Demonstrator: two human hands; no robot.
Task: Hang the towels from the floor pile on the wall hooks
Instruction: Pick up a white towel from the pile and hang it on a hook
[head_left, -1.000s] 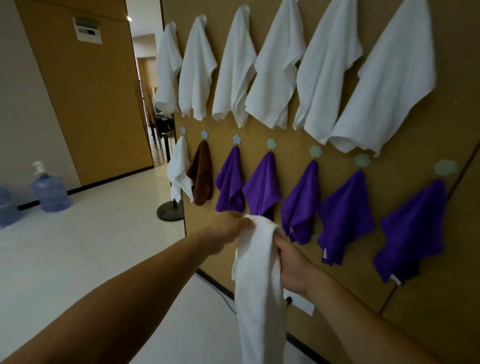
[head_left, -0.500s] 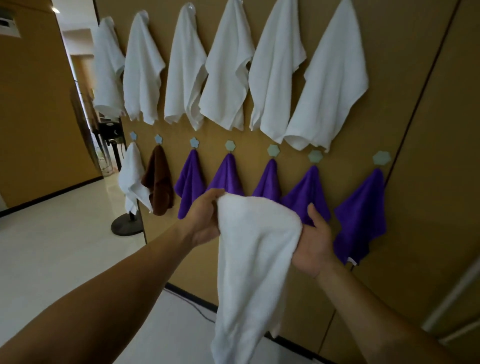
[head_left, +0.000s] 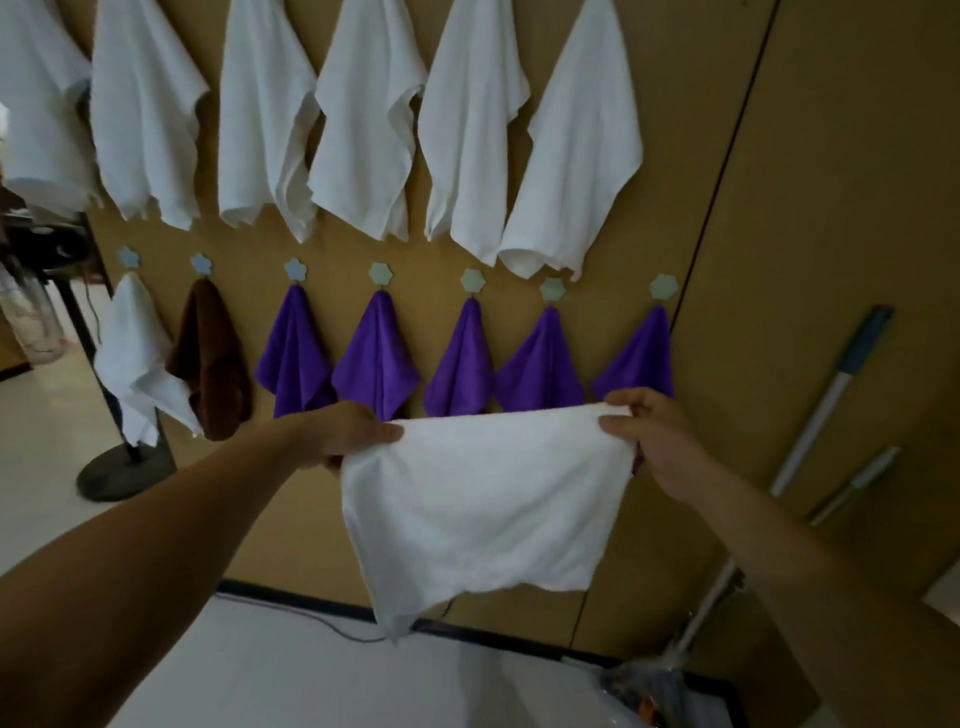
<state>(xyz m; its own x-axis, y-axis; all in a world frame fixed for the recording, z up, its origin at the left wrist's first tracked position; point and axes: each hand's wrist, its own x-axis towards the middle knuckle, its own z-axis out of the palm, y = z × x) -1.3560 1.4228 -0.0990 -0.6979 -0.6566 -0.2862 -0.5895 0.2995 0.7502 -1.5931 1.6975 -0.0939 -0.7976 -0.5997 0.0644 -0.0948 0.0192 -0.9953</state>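
Note:
A white towel (head_left: 483, 499) hangs spread flat in front of the brown wall. My left hand (head_left: 348, 434) pinches its top left corner and my right hand (head_left: 657, 436) pinches its top right corner. Behind it a lower row of pale flower-shaped hooks (head_left: 552, 289) carries several purple towels (head_left: 379, 358), a brown towel (head_left: 210, 364) and a small white towel (head_left: 136, 364). An upper row holds several large white towels (head_left: 363, 119). Every hook in sight has a towel on it. The floor pile is out of view.
A mop handle (head_left: 826, 410) and a second thin pole (head_left: 857, 483) lean on the wall at the right. A stand with a round black base (head_left: 124, 475) is at the left. A dark cable (head_left: 291, 613) runs along the skirting. A white object's edge (head_left: 561, 696) lies below.
The towel was bunched between my hands; my hands have moved apart and it is now stretched wide. The view has shifted right along the wall.

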